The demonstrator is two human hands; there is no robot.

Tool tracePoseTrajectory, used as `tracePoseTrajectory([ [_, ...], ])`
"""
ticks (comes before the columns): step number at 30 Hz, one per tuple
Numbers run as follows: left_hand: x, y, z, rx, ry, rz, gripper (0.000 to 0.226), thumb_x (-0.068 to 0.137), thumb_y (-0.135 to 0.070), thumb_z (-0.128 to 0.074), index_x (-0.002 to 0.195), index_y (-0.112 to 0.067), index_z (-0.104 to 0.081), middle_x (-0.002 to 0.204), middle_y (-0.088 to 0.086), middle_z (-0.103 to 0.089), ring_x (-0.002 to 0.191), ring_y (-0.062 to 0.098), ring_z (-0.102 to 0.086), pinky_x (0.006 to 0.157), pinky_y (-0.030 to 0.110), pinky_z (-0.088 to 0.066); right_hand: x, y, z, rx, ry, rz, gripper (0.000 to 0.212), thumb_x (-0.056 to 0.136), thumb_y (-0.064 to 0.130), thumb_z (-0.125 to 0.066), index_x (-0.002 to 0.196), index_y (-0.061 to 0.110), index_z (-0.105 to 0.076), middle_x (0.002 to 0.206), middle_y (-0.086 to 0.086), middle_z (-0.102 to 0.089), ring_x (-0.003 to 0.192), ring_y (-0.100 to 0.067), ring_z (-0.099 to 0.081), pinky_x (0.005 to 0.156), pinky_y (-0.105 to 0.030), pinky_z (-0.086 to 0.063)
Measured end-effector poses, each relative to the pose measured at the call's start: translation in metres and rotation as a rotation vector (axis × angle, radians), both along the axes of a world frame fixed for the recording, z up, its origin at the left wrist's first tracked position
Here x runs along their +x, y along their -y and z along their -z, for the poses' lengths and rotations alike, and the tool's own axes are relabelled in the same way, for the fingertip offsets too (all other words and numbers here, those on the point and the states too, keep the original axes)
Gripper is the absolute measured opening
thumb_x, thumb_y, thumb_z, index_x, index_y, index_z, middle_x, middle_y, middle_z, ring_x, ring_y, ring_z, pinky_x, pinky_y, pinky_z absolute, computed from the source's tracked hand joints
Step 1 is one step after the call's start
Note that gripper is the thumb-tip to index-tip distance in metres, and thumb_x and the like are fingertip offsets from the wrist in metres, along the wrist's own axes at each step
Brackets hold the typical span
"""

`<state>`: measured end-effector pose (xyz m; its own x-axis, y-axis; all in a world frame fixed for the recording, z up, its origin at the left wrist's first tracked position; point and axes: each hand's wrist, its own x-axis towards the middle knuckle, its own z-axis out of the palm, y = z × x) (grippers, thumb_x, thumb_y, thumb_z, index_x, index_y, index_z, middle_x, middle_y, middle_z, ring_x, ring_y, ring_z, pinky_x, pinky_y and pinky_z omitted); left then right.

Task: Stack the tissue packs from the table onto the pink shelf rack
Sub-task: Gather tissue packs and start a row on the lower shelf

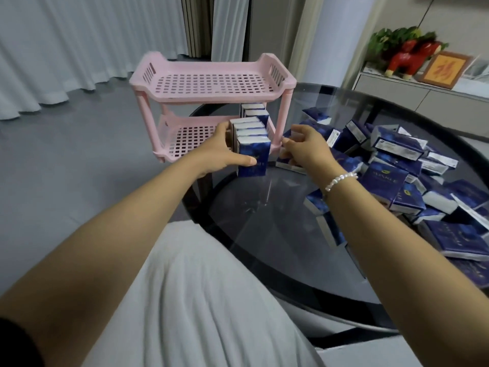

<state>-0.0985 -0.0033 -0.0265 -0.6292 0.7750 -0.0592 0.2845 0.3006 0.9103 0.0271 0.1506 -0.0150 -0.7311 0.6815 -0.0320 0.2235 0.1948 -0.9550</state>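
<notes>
A pink two-tier shelf rack (pixel 211 83) stands at the far left edge of the round glass table (pixel 277 234). My left hand (pixel 225 152) grips a row of several upright blue tissue packs (pixel 251 147) at the rack's lower tier front right. More upright packs (pixel 255 111) stand behind on the lower tier. The top tier holds nothing. My right hand (pixel 307 147), with a pearl bracelet on the wrist, closes on a blue pack (pixel 287 161) lying just right of the rack's leg. A loose heap of blue tissue packs (pixel 402 165) covers the table's right side.
White curtains (pixel 66 49) hang at the left over grey floor. A sideboard (pixel 423 94) at the back right carries a red toy horse (pixel 412 59), a framed picture and green plants. My lap in light cloth fills the bottom of the view.
</notes>
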Motion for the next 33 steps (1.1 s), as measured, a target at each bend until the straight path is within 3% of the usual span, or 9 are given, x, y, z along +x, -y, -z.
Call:
tracePoseTrajectory([
  [3, -0.009, -0.016, -0.003, -0.005, 0.072, 0.051, 0.112, 0.050, -0.026, -0.085, 0.144, -0.018, -0.026, 0.131, 0.000, -0.055, 0.121, 0.015, -0.054, 0.108, 0.040, -0.042, -0.012, -0.005, 0.003, -0.025, 0.009, 0.011, 0.047, 0.096, 0.013, -0.049, 0.141, 0.011, -0.036, 0.124, -0.007, -0.058, 0.087, -0.025, -0.068, 0.047, -0.018, -0.043],
  [5, -0.017, -0.027, -0.003, -0.011, 0.106, 0.092, 0.116, 0.045, -0.031, -0.088, 0.143, -0.022, -0.028, 0.132, 0.000, -0.055, 0.122, 0.016, -0.054, 0.106, 0.043, -0.043, -0.017, -0.008, 0.006, -0.026, 0.002, 0.022, 0.040, 0.096, 0.012, -0.048, 0.135, 0.013, -0.044, 0.120, -0.006, -0.061, 0.092, -0.027, -0.068, 0.050, -0.020, -0.044],
  [8, -0.031, -0.041, -0.004, -0.038, 0.143, 0.111, 0.101, 0.050, -0.030, -0.089, 0.135, -0.024, -0.035, 0.131, 0.001, -0.055, 0.121, 0.017, -0.054, 0.106, 0.044, -0.043, -0.023, -0.011, 0.011, 0.030, -0.001, 0.037, 0.025, 0.094, 0.012, -0.050, 0.118, 0.015, -0.058, 0.110, -0.007, -0.067, 0.088, -0.025, -0.068, 0.057, -0.025, -0.049],
  [11, -0.041, -0.049, -0.001, -0.016, 0.204, 0.120, 0.070, 0.074, -0.006, -0.078, 0.128, -0.026, -0.038, 0.129, 0.004, -0.057, 0.120, 0.019, -0.055, 0.107, 0.043, -0.042, -0.029, -0.015, 0.017, 0.094, 0.000, 0.077, 0.012, 0.092, 0.013, -0.054, 0.102, 0.018, -0.057, 0.101, -0.004, -0.068, 0.078, -0.020, -0.069, 0.053, -0.020, -0.048],
  [15, -0.050, -0.055, 0.008, 0.017, 0.249, 0.094, 0.076, 0.078, 0.001, -0.072, 0.138, -0.021, -0.032, 0.123, 0.002, -0.057, 0.120, 0.022, -0.055, 0.103, 0.043, -0.046, -0.032, -0.015, 0.024, 0.148, -0.051, 0.103, 0.006, 0.092, 0.014, -0.054, 0.096, 0.019, -0.054, 0.090, 0.001, -0.065, 0.061, -0.009, -0.064, 0.042, -0.010, -0.041],
  [19, -0.061, -0.056, 0.017, 0.025, 0.210, 0.046, 0.089, 0.072, -0.009, -0.080, 0.142, -0.020, -0.027, 0.134, 0.002, -0.050, 0.123, 0.021, -0.051, 0.105, 0.047, -0.044, -0.033, -0.012, 0.028, 0.162, -0.081, 0.103, 0.007, 0.094, 0.015, -0.053, 0.097, 0.021, -0.054, 0.085, 0.005, -0.063, 0.060, -0.007, -0.063, 0.047, -0.011, -0.046],
  [24, -0.063, -0.059, 0.025, 0.051, 0.111, 0.006, 0.111, 0.049, -0.042, -0.086, 0.141, -0.026, -0.027, 0.137, -0.005, -0.048, 0.125, 0.014, -0.049, 0.107, 0.043, -0.041, -0.032, -0.011, 0.028, 0.186, -0.083, 0.087, 0.011, 0.095, 0.015, -0.051, 0.105, 0.018, -0.055, 0.079, 0.015, -0.059, 0.059, -0.001, -0.061, 0.049, -0.011, -0.047],
  [28, -0.059, -0.060, 0.024, 0.065, 0.058, -0.009, 0.094, 0.066, -0.029, -0.084, 0.141, -0.023, -0.028, 0.137, -0.006, -0.046, 0.123, 0.011, -0.048, 0.109, 0.037, -0.039, -0.031, -0.009, 0.028, 0.258, -0.087, 0.096, 0.015, 0.095, 0.012, -0.050, 0.108, 0.015, -0.056, 0.079, 0.012, -0.057, 0.066, -0.010, -0.058, 0.045, -0.006, -0.043],
  [33, -0.052, -0.058, 0.019, 0.014, -0.110, 0.025, 0.078, 0.083, -0.019, -0.072, 0.143, -0.023, -0.022, 0.129, -0.008, -0.043, 0.112, 0.013, -0.051, 0.081, 0.019, -0.046, -0.033, -0.010, 0.028, 0.296, -0.081, 0.097, 0.018, 0.095, 0.008, -0.046, 0.109, 0.015, -0.057, 0.076, 0.013, -0.055, 0.072, -0.019, -0.060, 0.045, -0.008, -0.043],
])
